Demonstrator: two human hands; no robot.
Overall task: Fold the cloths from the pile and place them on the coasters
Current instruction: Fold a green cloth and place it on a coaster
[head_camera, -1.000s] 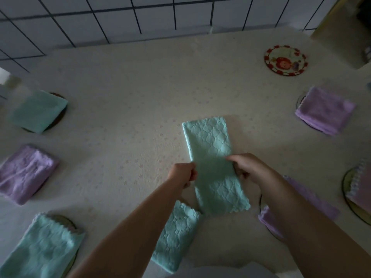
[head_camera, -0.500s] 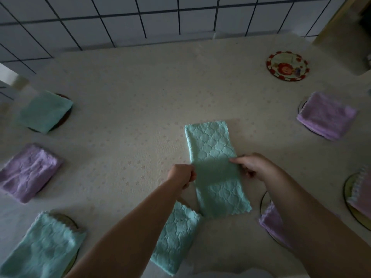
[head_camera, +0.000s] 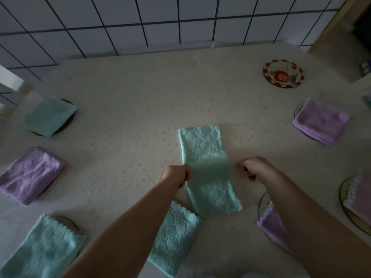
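A teal cloth, folded into a long narrow strip, lies on the table in the middle. My left hand pinches its left edge at mid-length, where the strip looks slightly raised and blurred. My right hand hovers just right of the strip with curled fingers, a small gap away from the cloth's edge and holding nothing. A second teal cloth lies near the front edge, partly under my left forearm. One bare coaster with a red rim sits at the back right.
Folded cloths rest on coasters around the table: teal, purple and teal on the left; purple, pink and purple on the right. A tiled wall backs the table.
My right hand has come off the strip's right edge and shifted to the right. My left hand keeps its pinch on the left edge. The camera has tilted up a little.
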